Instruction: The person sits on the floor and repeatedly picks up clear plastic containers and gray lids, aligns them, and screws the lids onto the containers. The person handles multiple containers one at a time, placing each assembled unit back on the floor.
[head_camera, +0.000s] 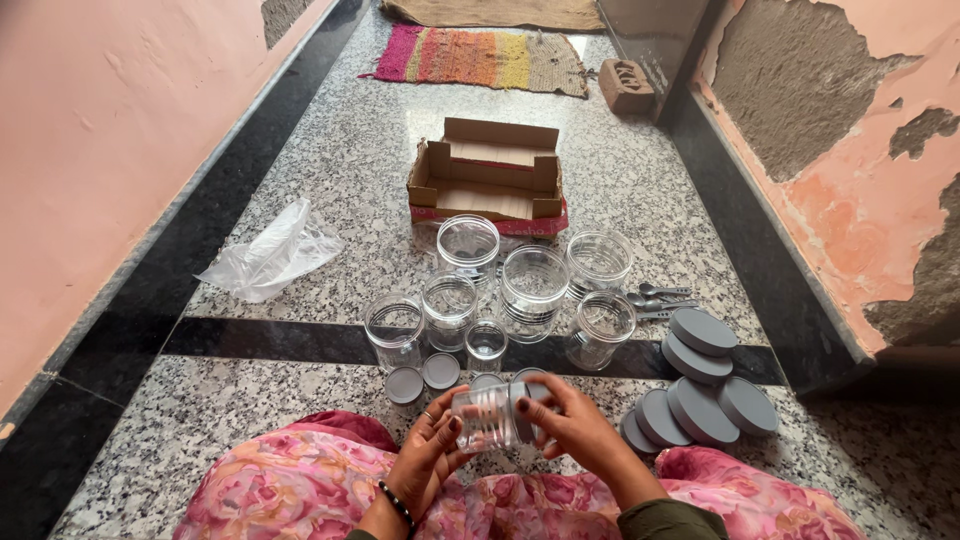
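I hold a small clear ribbed jar (487, 417) sideways above my lap. My left hand (428, 450) grips its open-mouth end. My right hand (578, 428) grips the other end, where a grey lid (523, 410) sits. On the floor ahead stand several open clear jars (532, 288) of different sizes. Two small grey lids (422, 378) lie beside the nearest jars.
A pile of larger grey lids (700, 385) lies at the right, with a few spoons (660, 298) behind it. An open cardboard box (490, 178) sits further out, a crumpled plastic bag (272, 254) at the left, a striped mat (480, 58) and a brick (626, 84) beyond. Walls flank the granite floor.
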